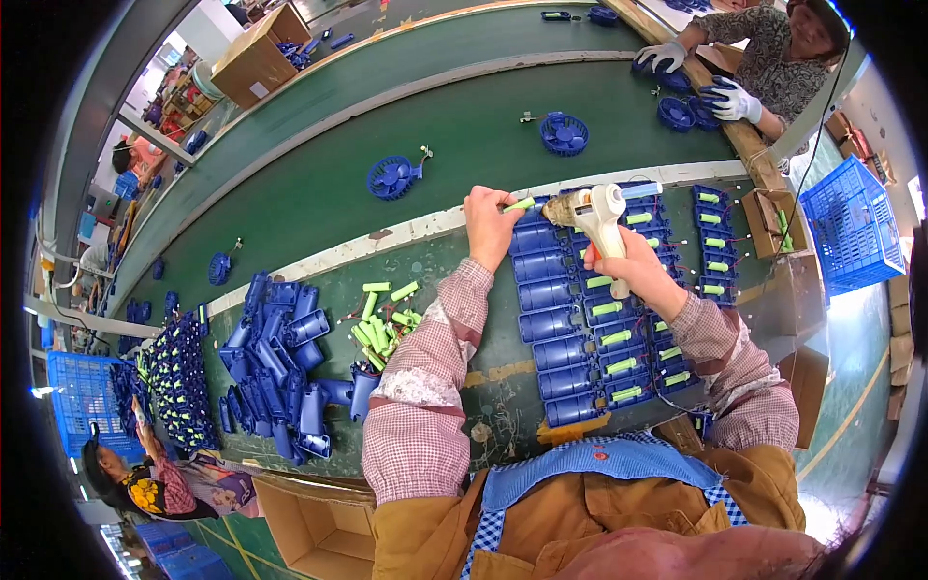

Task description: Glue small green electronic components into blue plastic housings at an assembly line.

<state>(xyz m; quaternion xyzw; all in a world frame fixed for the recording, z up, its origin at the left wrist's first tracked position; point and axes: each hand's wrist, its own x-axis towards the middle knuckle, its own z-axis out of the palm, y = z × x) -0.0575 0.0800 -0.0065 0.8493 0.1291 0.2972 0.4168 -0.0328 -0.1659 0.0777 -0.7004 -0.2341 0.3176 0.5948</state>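
In my right hand (pixel 638 266) is a white hot glue gun (pixel 601 217), its dirty nozzle pointing left and a pale glue stick (pixel 642 190) poking out behind. My left hand (pixel 490 224) pinches a light green battery cell (pixel 520 204) close to the nozzle, over the far end of a column of blue plastic shells (pixel 549 324). Those shells lie in a column with their hollows bare. Columns to the right hold green batteries (pixel 619 337) with thin wires, one in each shell. Left of my forearm lies a loose pile of green batteries (pixel 382 324).
A heap of blue shells (pixel 275 362) lies at left. Beyond the white rail, a green conveyor belt (pixel 464 159) carries blue fan parts (pixel 391 178). A co-worker's gloved hands (pixel 732 100) handle fan parts at far right. A blue crate (pixel 851 227) and a cardboard box (pixel 770 222) stand at right.
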